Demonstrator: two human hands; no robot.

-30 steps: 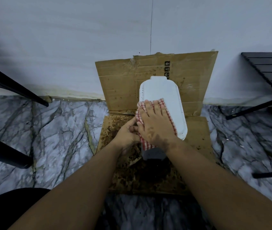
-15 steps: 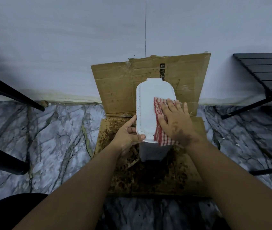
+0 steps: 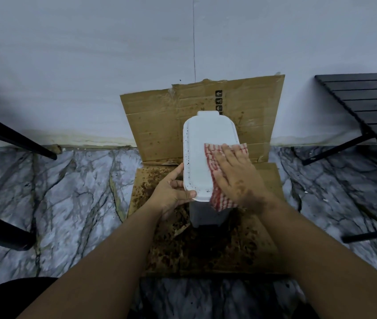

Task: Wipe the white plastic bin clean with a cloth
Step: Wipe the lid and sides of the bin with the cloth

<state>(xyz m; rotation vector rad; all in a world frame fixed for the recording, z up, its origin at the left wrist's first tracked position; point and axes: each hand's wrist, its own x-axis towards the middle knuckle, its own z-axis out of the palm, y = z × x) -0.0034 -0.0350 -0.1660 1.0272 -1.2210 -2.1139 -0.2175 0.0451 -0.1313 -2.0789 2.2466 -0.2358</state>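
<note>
The white bin (image 3: 207,157) stood upright on a stained sheet of cardboard (image 3: 206,249) laid on the marble floor (image 3: 68,192), with a second cardboard panel (image 3: 155,125) propped against the wall (image 3: 91,65) right behind the bin. Its lid was down, and that lid was where the work was.

The right hand (image 3: 238,178) lay flat on a red-and-white checked cloth (image 3: 216,180), fingers (image 3: 227,155) straight and spread, pressing the cloth onto the right half of the lid. The cloth hung over the bin's right edge and drooped past its near corner. The left hand (image 3: 171,192) steadied the bin at its near left corner, thumb hooked over the lid's rim and the other fingers curled against the side below.

How far along? The broad middle of the lid looked clean and pale. But a row of small dark specks ran down the lid's left edge, and a few sat along the near rim just beside the left thumb. So the top seemed roughly half done, by my reckoning. The front wall of the bin below the lid showed only in shadow, and I couldn't tell if it was clean. The other sides and the inside were hidden from view, so nothing could be said of them.

I judged the speckled left edge and then the walls were still to come. Off to the right of the bin stood a dark slatted bench (image 3: 362,107).
</note>
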